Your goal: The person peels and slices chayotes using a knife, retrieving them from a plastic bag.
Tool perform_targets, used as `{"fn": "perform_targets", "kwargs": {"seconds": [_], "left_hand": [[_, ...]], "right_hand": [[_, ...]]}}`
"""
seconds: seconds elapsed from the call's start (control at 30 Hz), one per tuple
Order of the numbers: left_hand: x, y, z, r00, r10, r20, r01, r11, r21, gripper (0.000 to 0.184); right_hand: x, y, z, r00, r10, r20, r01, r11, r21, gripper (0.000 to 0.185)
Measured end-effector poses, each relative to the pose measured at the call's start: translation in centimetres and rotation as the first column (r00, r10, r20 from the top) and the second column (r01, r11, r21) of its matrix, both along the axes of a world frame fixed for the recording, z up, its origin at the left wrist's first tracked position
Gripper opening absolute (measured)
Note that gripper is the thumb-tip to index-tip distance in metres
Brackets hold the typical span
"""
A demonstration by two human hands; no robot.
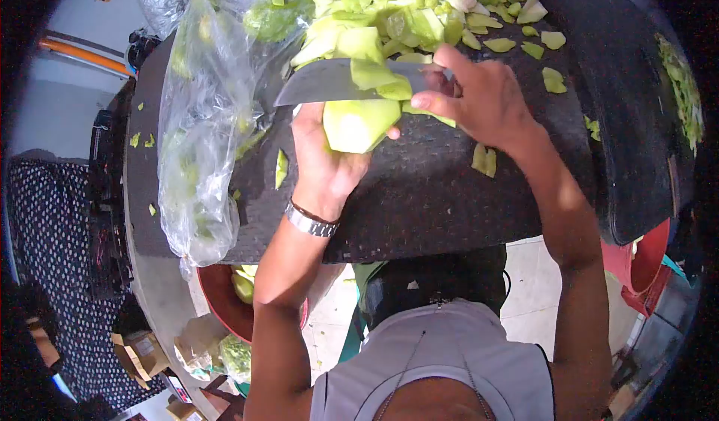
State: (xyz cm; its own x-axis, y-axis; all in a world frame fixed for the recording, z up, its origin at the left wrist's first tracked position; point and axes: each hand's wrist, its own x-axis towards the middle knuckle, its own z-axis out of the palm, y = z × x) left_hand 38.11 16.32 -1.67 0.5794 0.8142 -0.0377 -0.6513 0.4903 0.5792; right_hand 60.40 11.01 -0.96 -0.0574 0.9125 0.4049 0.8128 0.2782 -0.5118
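My left hand [320,155] is wrapped round a pale green fruit [362,126] with flat cut faces, its exact kind unclear. A wide knife [314,83] lies crosswise along the fruit's far side, and a strip of green peel [378,78] rests on its blade. My right hand [490,95] grips the knife at the right, its handle mostly hidden by the fingers. Another peel piece [431,114] hangs just below the right fingers. Beyond the blade rises a heap of green peelings [359,43].
A clear plastic bag [202,114] with green fruits lies along the left of the dark tabletop [434,204]. Loose peel scraps [554,80] dot the right side. Below the table's near edge stand a red tub [217,297] at left and a red container [640,260] at right.
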Motion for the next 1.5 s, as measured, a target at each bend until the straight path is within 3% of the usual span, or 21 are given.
{"fn": "perform_targets", "kwargs": {"seconds": [0.17, 0.27, 0.4, 0.5, 0.63, 0.67, 0.77, 0.83, 0.87, 0.97, 1.0, 1.1, 1.13, 1.17, 1.2, 1.33, 1.43, 1.5], "left_hand": [[0.2, -0.1, 0.5, 0.999, 0.018, -0.042, -0.020, 0.999, -0.037, 0.049], [-0.3, 0.0, 0.9, 0.999, -0.026, 0.019, 0.027, 0.997, -0.074, 0.049], [-0.2, 0.2, 1.9, 0.999, 0.030, 0.040, -0.027, 0.996, -0.082, 0.050], [0.1, 0.3, 2.1, 0.989, 0.137, -0.052, -0.140, 0.988, -0.057, 0.049], [0.1, 0.4, 2.1, 0.979, 0.180, -0.095, -0.192, 0.972, -0.135, 0.053], [-0.2, 0.6, 1.6, 0.990, 0.138, -0.038, -0.142, 0.983, -0.121, 0.050], [-0.3, 0.7, 0.3, 0.996, 0.067, 0.060, -0.061, 0.993, -0.099, 0.043], [0.9, 0.1, 0.6, 0.995, 0.098, 0.024, -0.094, 0.986, -0.137, 0.044], [0.7, -0.2, 0.1, 0.999, -0.008, 0.032, 0.010, 0.998, -0.059, 0.049], [1.8, -0.3, -1.5, 0.995, 0.068, -0.077, -0.076, 0.991, -0.108, 0.055], [1.6, -0.6, -0.9, 0.994, -0.012, -0.108, 0.007, 0.999, -0.047, 0.051], [1.1, -0.5, -1.0, 0.989, -0.070, -0.130, 0.060, 0.995, -0.083, 0.048], [0.9, -0.3, -0.8, 0.995, -0.078, 0.064, 0.087, 0.983, -0.164, 0.047], [1.1, -0.5, -0.5, 0.977, 0.010, -0.215, -0.031, 0.995, -0.092, 0.046], [1.2, -0.5, 0.8, 0.985, -0.030, -0.167, 0.014, 0.995, -0.099, 0.045], [0.8, -0.6, 0.2, 0.999, 0.004, -0.053, -0.006, 0.999, -0.052, 0.047], [1.4, -0.5, 1.2, 0.992, 0.017, -0.122, -0.031, 0.993, -0.116, 0.050], [1.2, -0.3, 0.3, 0.995, 0.014, -0.096, -0.024, 0.995, -0.102, 0.052]], "right_hand": [[0.4, 0.4, 0.4, 0.998, -0.030, 0.052, 0.029, 1.000, 0.011, 0.061], [3.1, 1.5, -0.7, 0.965, -0.207, 0.161, 0.198, 0.978, 0.071, 0.049], [5.7, 2.2, 0.6, 0.891, -0.454, -0.022, 0.450, 0.887, -0.100, 0.055], [3.6, 1.7, 1.0, 0.887, -0.436, -0.155, 0.374, 0.872, -0.315, 0.066], [0.1, 0.3, 1.7, 0.918, -0.300, -0.260, 0.188, 0.905, -0.381, 0.051], [-0.8, 0.0, 1.0, 0.916, -0.245, -0.319, 0.150, 0.943, -0.297, 0.050], [-3.1, -1.5, 1.8, 0.947, 0.010, -0.320, -0.107, 0.952, -0.287, 0.055], [-4.1, -1.6, 0.5, 0.948, 0.063, -0.312, -0.090, 0.993, -0.074, 0.063], [-4.3, -1.6, 0.0, 0.949, 0.086, -0.302, -0.079, 0.996, 0.034, 0.069], [-4.4, -1.5, -0.2, 0.969, 0.015, -0.248, 0.007, 0.996, 0.087, 0.077], [-4.5, -1.5, -0.2, 0.970, 0.005, -0.245, 0.011, 0.998, 0.063, 0.074], [-4.4, -1.5, -0.1, 0.960, -0.009, -0.280, 0.010, 1.000, 0.002, 0.069], [-3.9, -1.4, 0.6, 0.948, -0.007, -0.317, 0.002, 1.000, -0.015, 0.066], [-3.3, -1.3, 1.4, 0.936, -0.002, -0.352, -0.010, 0.999, -0.031, 0.063], [-2.6, -1.3, 1.9, 0.902, -0.087, -0.422, 0.021, 0.987, -0.159, 0.058], [-1.0, -1.3, 1.8, 0.992, -0.002, -0.126, 0.000, 1.000, -0.014, 0.070], [-2.9, -2.2, 1.8, 0.990, 0.136, 0.048, -0.134, 0.990, -0.033, 0.061], [-3.4, -2.1, 1.4, 0.989, 0.126, 0.081, -0.126, 0.992, 0.000, 0.063]]}}
